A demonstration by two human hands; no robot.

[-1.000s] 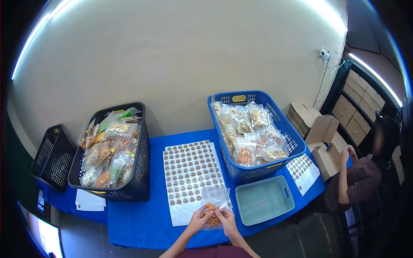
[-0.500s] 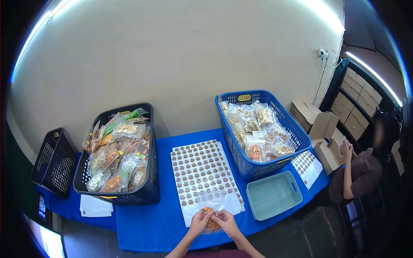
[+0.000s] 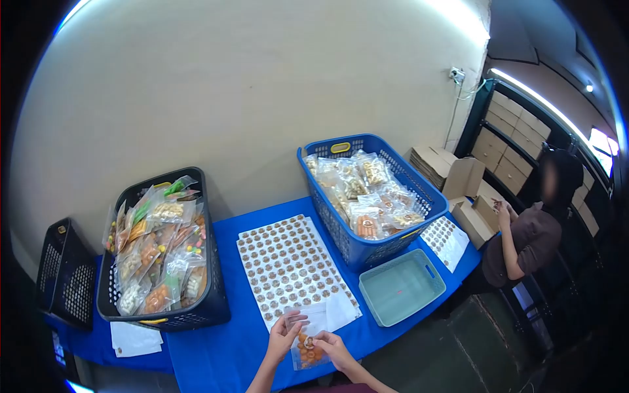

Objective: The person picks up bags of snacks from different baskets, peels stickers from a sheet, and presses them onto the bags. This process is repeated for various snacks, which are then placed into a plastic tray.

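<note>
A clear zip bag of orange snacks (image 3: 305, 359) hangs upright between my hands, over the front of the blue table. My left hand (image 3: 283, 337) pinches the bag's upper left side, its fingers partly behind the clear plastic. At the right side, my right hand (image 3: 335, 352) grips the bag, with thumb and finger at a round brown sticker (image 3: 308, 341) on its front. Just beyond the bag lie sheets of round brown stickers (image 3: 285, 262), with a bare white patch at their near right corner.
A black basket (image 3: 219, 275) of mixed snack bags stands left, a blue basket (image 3: 386, 252) of snack bags at the back right. Near my right is a green tray (image 3: 377, 314). Another person (image 3: 531, 236) stands far right by cardboard boxes (image 3: 475, 219).
My hands have moved apart on the bag, the left to its upper side. The sticker on its front now shows clearly. The view has shifted, and the other person's hands are lower.
</note>
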